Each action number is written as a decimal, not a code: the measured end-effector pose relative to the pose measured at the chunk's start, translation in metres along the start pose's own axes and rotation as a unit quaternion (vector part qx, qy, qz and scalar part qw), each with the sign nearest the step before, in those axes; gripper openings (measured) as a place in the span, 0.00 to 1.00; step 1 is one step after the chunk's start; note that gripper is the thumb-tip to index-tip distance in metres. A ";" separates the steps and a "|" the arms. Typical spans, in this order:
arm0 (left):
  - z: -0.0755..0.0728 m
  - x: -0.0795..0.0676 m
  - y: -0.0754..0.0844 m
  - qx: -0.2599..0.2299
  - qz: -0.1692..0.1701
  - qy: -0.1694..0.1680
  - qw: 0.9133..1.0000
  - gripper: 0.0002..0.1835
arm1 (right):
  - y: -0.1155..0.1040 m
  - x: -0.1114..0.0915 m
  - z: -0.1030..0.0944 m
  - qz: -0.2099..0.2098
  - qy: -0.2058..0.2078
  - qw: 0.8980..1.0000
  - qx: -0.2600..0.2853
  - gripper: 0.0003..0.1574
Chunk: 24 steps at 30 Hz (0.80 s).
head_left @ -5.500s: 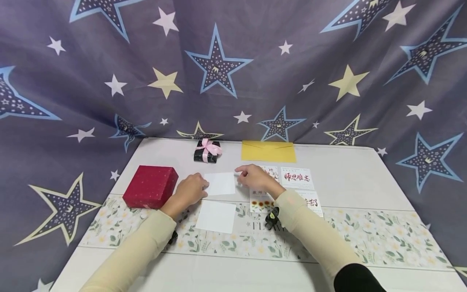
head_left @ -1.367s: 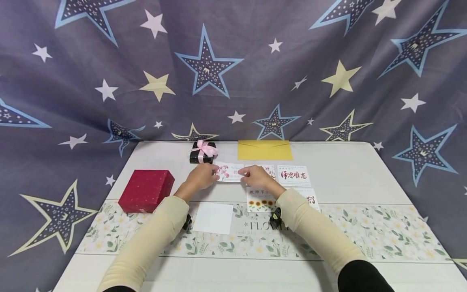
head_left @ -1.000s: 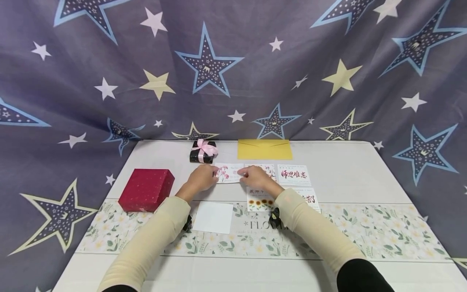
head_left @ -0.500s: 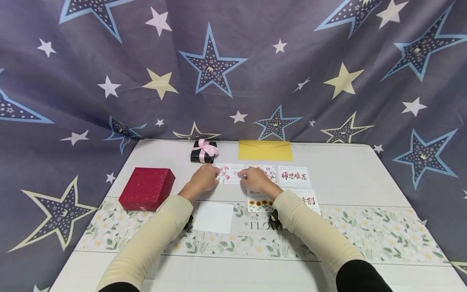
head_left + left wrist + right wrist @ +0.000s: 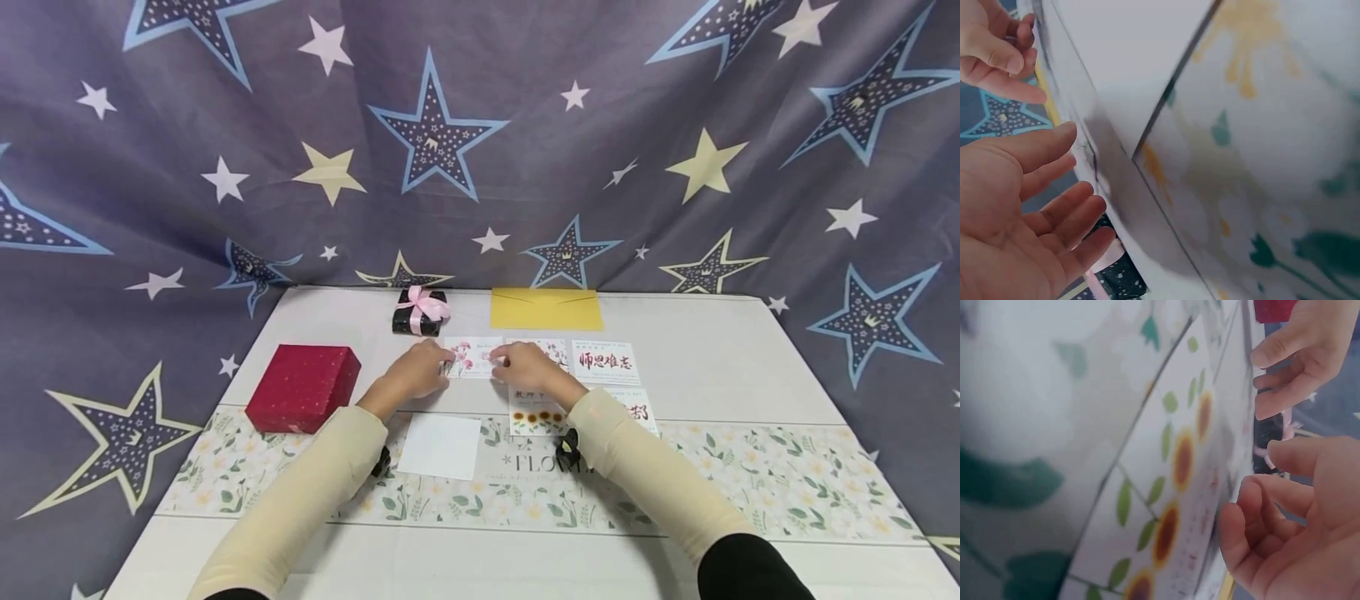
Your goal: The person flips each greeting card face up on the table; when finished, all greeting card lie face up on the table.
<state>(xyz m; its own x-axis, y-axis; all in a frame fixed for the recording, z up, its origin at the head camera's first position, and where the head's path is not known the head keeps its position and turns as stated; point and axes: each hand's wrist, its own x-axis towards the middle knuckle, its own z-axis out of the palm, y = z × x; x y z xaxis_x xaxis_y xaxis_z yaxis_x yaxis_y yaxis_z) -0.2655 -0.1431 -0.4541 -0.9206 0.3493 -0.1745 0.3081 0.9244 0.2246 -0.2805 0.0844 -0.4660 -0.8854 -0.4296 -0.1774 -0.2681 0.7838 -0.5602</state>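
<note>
A card with pink flowers (image 5: 468, 358) lies flat on the table between my hands. The fingertips of my left hand (image 5: 418, 369) rest at its left end; the left wrist view shows that hand (image 5: 1029, 219) with loosely bent fingers. At the card's right end is my right hand (image 5: 529, 368), its index finger pointing left. In the right wrist view, the right hand's (image 5: 1291, 519) thumb and index stand apart while the other fingers bend loosely. Partly beneath the right hand lie a card with small red blossoms (image 5: 555, 350) and a sunflower card (image 5: 534, 423).
Two cards with red writing, an upper card (image 5: 606, 363) and a lower card (image 5: 639, 410), lie to the right. A blank white card (image 5: 439, 448) lies nearer me. Around them are a red box (image 5: 303, 387), a black ribboned package (image 5: 408, 318) and a yellow envelope (image 5: 546, 310).
A card that showed its blank side now lies flower side up, farther back, beside the other cards. Lately my fingers have eased from its ends, the left hand drawing slightly left.
</note>
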 end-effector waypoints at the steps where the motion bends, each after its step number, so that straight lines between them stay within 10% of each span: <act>1: 0.000 -0.003 0.000 -0.010 0.000 0.002 1.000 0.29 | -0.001 -0.001 -0.001 -0.006 0.000 1.000 0.002 0.27; 24: 0.005 -0.115 0.007 -0.060 0.031 -0.005 0.998 0.32 | -0.024 -0.074 0.001 -0.134 -0.063 0.989 0.001 0.26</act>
<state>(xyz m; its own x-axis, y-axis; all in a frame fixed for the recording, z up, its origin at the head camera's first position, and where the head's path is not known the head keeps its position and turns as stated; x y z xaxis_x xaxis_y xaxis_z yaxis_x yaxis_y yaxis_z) -0.1566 -0.1756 -0.4372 -0.8982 0.4067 -0.1669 0.3324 0.8768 0.3474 -0.2082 0.0972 -0.4402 -0.7280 -0.6747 -0.1216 -0.4865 0.6334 -0.6018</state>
